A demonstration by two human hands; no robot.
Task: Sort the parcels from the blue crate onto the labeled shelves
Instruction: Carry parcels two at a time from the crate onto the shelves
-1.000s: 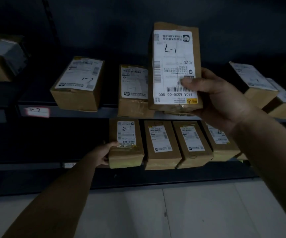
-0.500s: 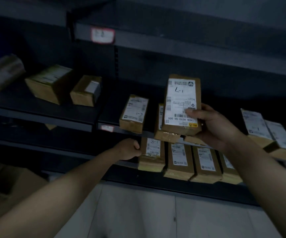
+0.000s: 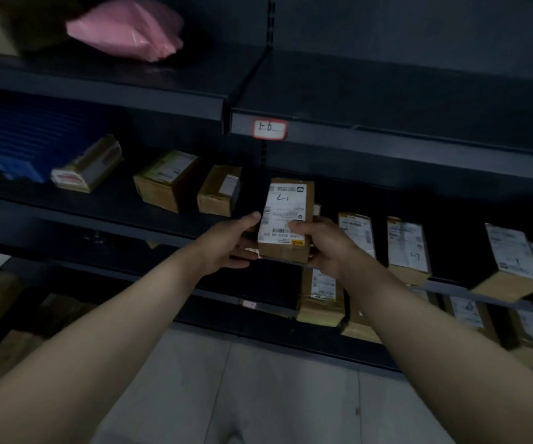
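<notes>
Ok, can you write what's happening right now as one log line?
left hand: holds parcel | right hand: holds parcel | parcel: upright, label facing camera | shelf tag above: 1-6

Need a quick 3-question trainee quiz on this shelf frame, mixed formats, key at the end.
1. True or false: the left hand and the right hand both hold the parcel.
2. The red-bordered shelf tag reads: A) 1-6 B) 1-7 C) 8-1.
3. Fill in: the bag at upper left is ____ in colour.
Key: 1 true; 2 A; 3 pink.
</notes>
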